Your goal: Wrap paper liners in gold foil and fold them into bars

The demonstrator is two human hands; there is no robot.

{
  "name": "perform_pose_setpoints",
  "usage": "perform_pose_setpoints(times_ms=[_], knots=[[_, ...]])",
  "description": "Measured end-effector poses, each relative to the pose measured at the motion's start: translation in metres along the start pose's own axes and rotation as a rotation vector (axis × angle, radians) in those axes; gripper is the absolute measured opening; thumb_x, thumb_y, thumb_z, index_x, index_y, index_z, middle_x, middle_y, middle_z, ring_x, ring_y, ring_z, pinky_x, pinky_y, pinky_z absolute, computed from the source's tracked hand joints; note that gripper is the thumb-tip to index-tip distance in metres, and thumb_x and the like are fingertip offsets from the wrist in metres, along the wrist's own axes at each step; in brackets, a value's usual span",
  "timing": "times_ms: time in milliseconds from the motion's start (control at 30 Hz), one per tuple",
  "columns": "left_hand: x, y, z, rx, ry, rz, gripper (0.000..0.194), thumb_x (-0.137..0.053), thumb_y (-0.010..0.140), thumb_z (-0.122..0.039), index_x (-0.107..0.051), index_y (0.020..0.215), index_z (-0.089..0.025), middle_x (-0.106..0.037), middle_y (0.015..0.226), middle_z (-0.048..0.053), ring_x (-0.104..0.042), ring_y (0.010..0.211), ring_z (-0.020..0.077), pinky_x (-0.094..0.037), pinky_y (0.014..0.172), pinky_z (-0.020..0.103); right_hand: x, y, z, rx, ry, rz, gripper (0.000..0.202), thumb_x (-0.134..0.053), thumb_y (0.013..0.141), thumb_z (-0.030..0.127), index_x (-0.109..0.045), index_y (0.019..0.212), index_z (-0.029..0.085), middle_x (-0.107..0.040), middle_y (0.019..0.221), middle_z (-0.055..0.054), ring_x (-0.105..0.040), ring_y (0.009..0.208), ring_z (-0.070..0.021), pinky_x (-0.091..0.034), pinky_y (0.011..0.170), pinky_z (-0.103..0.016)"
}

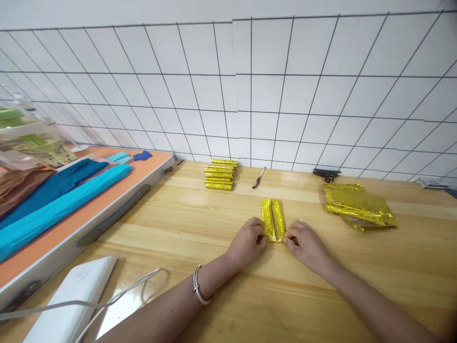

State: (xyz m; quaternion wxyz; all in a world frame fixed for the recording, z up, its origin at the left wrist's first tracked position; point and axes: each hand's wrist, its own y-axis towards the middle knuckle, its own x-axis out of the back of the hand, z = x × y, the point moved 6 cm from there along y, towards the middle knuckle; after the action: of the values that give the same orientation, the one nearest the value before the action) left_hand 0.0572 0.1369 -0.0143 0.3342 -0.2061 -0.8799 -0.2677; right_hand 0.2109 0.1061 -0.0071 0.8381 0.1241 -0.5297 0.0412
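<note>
The big wooden counter (200,228) held everything. At its far edge stood a white wall (250,95) with thin black lines in squares. On the left lay a long orange board (107,190) with blue paper rolls (57,205) on it, and beside them a clear bag (32,143) of green and brown things. Near the person, on the left, sat a white box (74,300) with a white cord (117,295).

On the right lay a loose pile of gold sheets (359,207), with a black clip (326,174) just behind it. Far in the middle sat a neat stack of folded gold bars (219,175), and a black pen (259,177) lay near it.

The smallest thing was the folded gold paper (273,220), in the middle of the counter, right in front of the person. It lay flat, with two long sides folded in to meet down the middle.

The left hand (248,243) pinched its near left corner. The right hand (305,245) pinched its near right corner. The fingers of both hands were curled tight on the near end of the paper.

To fold that end well, I think both hands should have pressed evenly, so the end stayed square. The foil looked slippery and springy, so a firm rub along the crease would have helped it stay down. Pulling too hard could have opened the long folds or torn the thin foil.
</note>
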Motion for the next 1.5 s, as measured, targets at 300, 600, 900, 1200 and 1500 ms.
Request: perform_pose_setpoints(times_ms=[300, 600, 900, 1200, 1500], knots=[[0.002, 0.002, 0.002, 0.068, 0.100, -0.032, 0.009, -0.054, 0.067, -0.012, -0.054, 0.059, -0.016, -0.053, 0.087, 0.005, -0.050, 0.085, 0.0171, -0.044, 0.076, 0.031, -0.003, 0.010, -0.004, -0.064, -0.047, 0.099, 0.015, -0.052, 0.074, 0.020, -0.058, 0.061, 0.020, -0.054, 0.068, -0.001, -0.051, 0.065, -0.0137, -0.036, 0.058, -0.024], [0.005, 0.000, -0.006, 0.054, 0.241, -0.030, 0.005, -0.055, 0.069, -0.013, -0.052, 0.068, -0.017, -0.052, 0.090, 0.006, -0.048, 0.089, 0.0197, -0.042, 0.077, 0.033, -0.002, 0.013, -0.004, -0.100, -0.112, 0.110, 0.013, -0.053, 0.072, 0.019, -0.055, 0.059, 0.020, -0.054, 0.068, -0.001, -0.050, 0.061, -0.0126, -0.032, 0.054, -0.023], [-0.010, -0.014, -0.039, -0.332, 0.465, 0.331, 0.012, -0.046, 0.087, -0.016, -0.055, 0.094, -0.017, -0.056, 0.090, 0.005, -0.048, 0.089, 0.0188, -0.041, 0.079, 0.031, -0.007, 0.013, -0.012, -0.095, -0.035, 0.098, 0.012, -0.056, 0.071, 0.020, -0.055, 0.058, 0.019, -0.054, 0.068, 0.000, -0.049, 0.059, -0.0115, -0.034, 0.053, -0.023], [-0.012, -0.020, -0.046, -0.328, 0.555, 0.379, 0.014, -0.046, 0.085, -0.015, -0.055, 0.096, -0.015, -0.056, 0.094, 0.008, -0.048, 0.089, 0.0201, -0.042, 0.079, 0.032, -0.003, 0.000, -0.026, -0.009, 0.324, 0.088, 0.011, -0.055, 0.077, 0.021, -0.060, 0.067, 0.019, -0.053, 0.073, -0.001, -0.053, 0.066, -0.0130, -0.043, 0.059, -0.025], [-0.017, -0.021, -0.046, -0.328, 0.537, 0.391, 0.018, -0.044, 0.084, -0.012, -0.055, 0.099, -0.012, -0.053, 0.102, 0.009, -0.047, 0.094, 0.0211, -0.043, 0.083, 0.031, -0.008, 0.003, -0.029, -0.056, 0.292, 0.042, 0.010, -0.056, 0.074, 0.021, -0.056, 0.065, 0.019, -0.054, 0.073, 0.000, -0.051, 0.062, -0.0121, -0.042, 0.057, -0.024]])
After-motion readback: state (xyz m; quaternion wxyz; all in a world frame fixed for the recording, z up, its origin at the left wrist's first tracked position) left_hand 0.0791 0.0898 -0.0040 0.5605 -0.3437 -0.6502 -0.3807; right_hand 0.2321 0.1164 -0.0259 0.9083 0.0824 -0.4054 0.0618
